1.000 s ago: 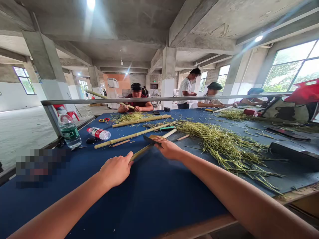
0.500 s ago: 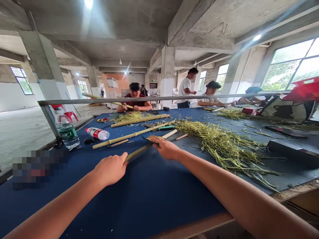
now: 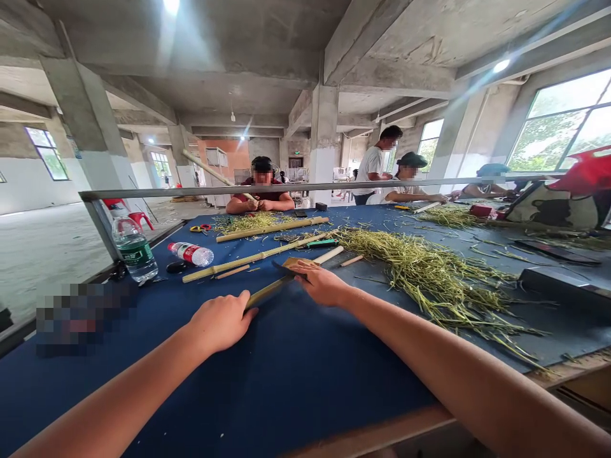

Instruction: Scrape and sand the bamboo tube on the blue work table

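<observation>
My left hand (image 3: 222, 323) is closed round the near end of a bamboo stick (image 3: 267, 291), which slants away to the right over the blue table. My right hand (image 3: 321, 282) lies over the stick farther along, pressing a sheet that looks like sandpaper (image 3: 292, 263) onto it. The sheet is brown on one face and dark on the other, its edge curling up to the left. Beyond the sheet, the pale far end of the stick (image 3: 330, 256) shows. My right fingertips partly hide the contact.
A longer bamboo pole (image 3: 252, 259) and another bamboo piece (image 3: 272, 229) lie behind. Green shavings (image 3: 420, 273) are heaped at right. A water bottle (image 3: 135, 248) stands left, near a lying bottle (image 3: 191, 253) and scissors (image 3: 200, 228). A metal bar (image 3: 334, 186) spans the table; several people work beyond.
Both hands keep their holds, with only slight movement along the stick. The view has shifted a little. Across the table, a person's bamboo pole has tilted more steeply.
</observation>
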Demonstrator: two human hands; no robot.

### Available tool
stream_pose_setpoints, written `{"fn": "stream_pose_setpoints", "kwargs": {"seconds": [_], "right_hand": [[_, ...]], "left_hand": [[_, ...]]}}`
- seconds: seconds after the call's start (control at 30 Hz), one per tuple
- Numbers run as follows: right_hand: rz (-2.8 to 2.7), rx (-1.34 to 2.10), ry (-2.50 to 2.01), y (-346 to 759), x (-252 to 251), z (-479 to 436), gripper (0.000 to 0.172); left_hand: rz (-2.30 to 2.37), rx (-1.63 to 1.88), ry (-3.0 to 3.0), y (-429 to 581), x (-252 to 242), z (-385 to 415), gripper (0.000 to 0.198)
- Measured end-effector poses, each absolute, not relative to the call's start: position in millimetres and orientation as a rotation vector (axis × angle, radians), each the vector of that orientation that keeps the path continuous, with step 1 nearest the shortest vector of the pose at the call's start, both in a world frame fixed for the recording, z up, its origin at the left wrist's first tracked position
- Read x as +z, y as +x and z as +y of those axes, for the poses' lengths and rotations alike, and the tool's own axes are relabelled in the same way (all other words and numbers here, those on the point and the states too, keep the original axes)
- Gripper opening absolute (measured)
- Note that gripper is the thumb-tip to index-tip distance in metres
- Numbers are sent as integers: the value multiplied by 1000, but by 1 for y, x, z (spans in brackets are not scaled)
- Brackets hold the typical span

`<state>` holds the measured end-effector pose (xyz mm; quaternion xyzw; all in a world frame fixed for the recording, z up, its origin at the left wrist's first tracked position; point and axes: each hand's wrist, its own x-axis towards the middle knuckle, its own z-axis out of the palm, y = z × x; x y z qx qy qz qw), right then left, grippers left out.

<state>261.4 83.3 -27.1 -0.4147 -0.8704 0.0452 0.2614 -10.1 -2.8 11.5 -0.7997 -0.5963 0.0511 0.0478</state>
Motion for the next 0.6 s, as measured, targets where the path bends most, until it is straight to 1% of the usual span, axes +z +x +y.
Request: {"fn": "stream_pose_setpoints", "kwargs": {"seconds": [0.23, 0.47, 0.6], "right_hand": [[-2246, 62, -1363, 285, -30, 104, 49], [-2338, 105, -1114, 268, -31, 90, 46], [-2305, 136, -1136, 269, -28, 89, 49]], "left_hand": [[-1790, 146, -2456, -10, 10, -3, 41], [-1801, 158, -2460, -9, 12, -5, 38], [-1792, 158, -2467, -8, 13, -6, 37]]}}
